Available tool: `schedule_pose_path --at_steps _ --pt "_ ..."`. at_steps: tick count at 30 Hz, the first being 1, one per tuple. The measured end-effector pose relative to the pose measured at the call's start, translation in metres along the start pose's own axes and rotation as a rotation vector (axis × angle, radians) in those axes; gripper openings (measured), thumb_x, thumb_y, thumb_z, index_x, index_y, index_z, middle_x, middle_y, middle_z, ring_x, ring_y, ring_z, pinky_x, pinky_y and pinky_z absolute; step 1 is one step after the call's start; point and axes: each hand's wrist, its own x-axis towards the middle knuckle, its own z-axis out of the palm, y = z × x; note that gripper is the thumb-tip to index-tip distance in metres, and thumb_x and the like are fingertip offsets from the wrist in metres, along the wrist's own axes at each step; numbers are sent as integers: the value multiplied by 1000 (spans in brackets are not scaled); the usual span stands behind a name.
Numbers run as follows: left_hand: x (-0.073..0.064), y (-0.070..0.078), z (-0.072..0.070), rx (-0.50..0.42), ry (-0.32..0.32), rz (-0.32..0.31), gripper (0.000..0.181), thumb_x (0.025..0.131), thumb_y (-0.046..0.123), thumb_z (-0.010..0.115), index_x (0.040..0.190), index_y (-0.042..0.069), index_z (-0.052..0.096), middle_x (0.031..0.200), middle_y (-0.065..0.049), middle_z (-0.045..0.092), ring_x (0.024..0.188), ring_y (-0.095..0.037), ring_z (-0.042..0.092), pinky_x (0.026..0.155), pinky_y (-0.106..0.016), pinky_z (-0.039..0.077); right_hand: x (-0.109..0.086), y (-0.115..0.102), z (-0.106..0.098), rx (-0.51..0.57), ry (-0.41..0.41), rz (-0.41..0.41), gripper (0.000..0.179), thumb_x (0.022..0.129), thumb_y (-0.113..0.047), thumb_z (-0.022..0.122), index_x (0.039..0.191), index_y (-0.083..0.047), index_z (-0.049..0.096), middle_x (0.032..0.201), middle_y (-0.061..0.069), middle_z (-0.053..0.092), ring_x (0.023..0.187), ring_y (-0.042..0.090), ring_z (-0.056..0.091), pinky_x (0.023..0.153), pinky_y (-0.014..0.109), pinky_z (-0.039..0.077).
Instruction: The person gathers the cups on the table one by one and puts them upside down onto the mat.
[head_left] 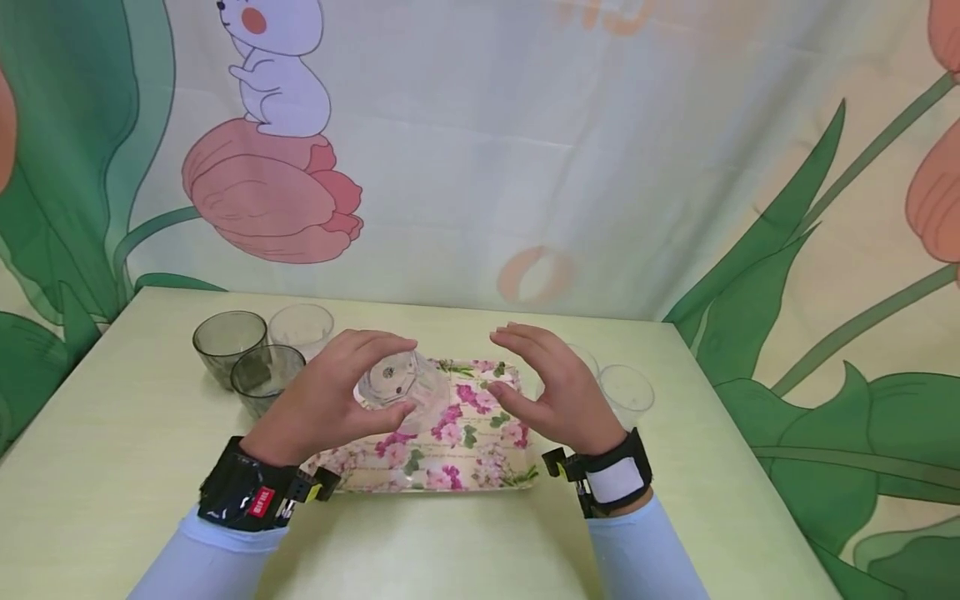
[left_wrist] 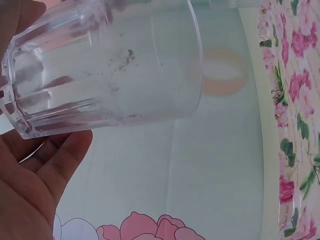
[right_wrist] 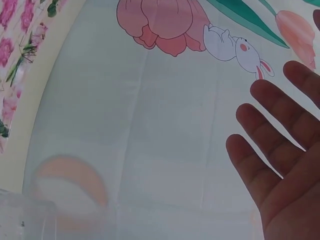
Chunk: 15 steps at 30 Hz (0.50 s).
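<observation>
My left hand (head_left: 337, 392) holds a clear glass (head_left: 393, 379) near its base, thumb on one side and fingers on the other. The glass is tipped over with its base up and its rim down, raised above the flowered tray (head_left: 491, 467). In the left wrist view, dark specks mark the wall of the glass (left_wrist: 150, 65), and its rim stands clear of the tray. Opposite it, my right hand (head_left: 562, 387) hovers over the tray's right side, fingers spread and holding nothing. Its straight fingers (right_wrist: 270, 140) fill the right of its wrist view.
Two smoky grey glasses (head_left: 228, 333) stand left of the tray, beside another clear glass (head_left: 303, 321). Right of the tray stands a further clear glass (head_left: 626, 387), with one more partly hidden behind my right hand. A printed curtain (head_left: 465, 183) hangs behind the table (head_left: 420, 542).
</observation>
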Motion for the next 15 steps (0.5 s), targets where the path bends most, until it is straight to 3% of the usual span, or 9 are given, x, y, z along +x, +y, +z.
schedule_pose_path --at_steps 15 --pt "-1 -1 0 17 12 14 66 75 33 85 133 14 60 127 -1 64 120 -21 55 98 -40 51 0 1 -2 -4 -18 33 55 94 -38 67 141 -10 56 139 9 59 132 25 53 108 44 47"
